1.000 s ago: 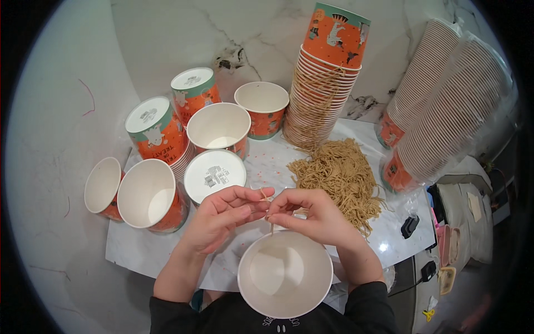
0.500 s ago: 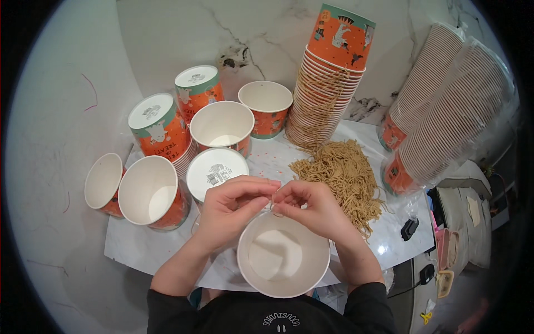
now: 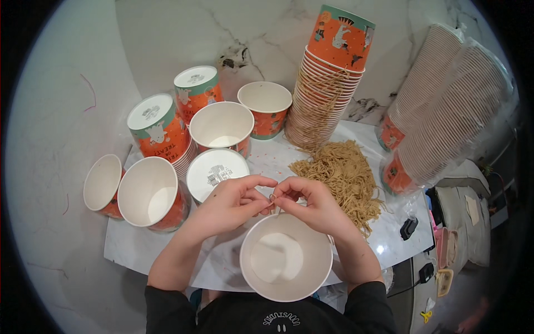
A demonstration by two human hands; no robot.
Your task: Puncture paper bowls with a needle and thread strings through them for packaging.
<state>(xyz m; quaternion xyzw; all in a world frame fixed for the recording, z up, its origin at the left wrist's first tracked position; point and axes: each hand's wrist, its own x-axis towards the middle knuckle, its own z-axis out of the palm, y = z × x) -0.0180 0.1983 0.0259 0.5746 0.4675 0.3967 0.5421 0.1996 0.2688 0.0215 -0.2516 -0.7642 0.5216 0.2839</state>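
Note:
My left hand (image 3: 232, 201) and my right hand (image 3: 311, 204) meet fingertip to fingertip just above the far rim of a white paper cup (image 3: 285, 258) that stands open right in front of me. Between the fingers both hands pinch a thin tan string or rubber band (image 3: 272, 197), most of it hidden. A loose heap of the same tan strings (image 3: 340, 178) lies on the table just right of my right hand.
Orange printed paper cups stand about the white table (image 3: 139, 250): open ones (image 3: 147, 192), upturned ones (image 3: 158, 125), a tall nested stack (image 3: 328, 83). Two bagged sleeves of cups (image 3: 445, 111) lean at right. A small black object (image 3: 409, 228) lies near the right edge.
The cup in front of me sits slightly higher and nearer my hands. My fingers have drawn closer together over its rim.

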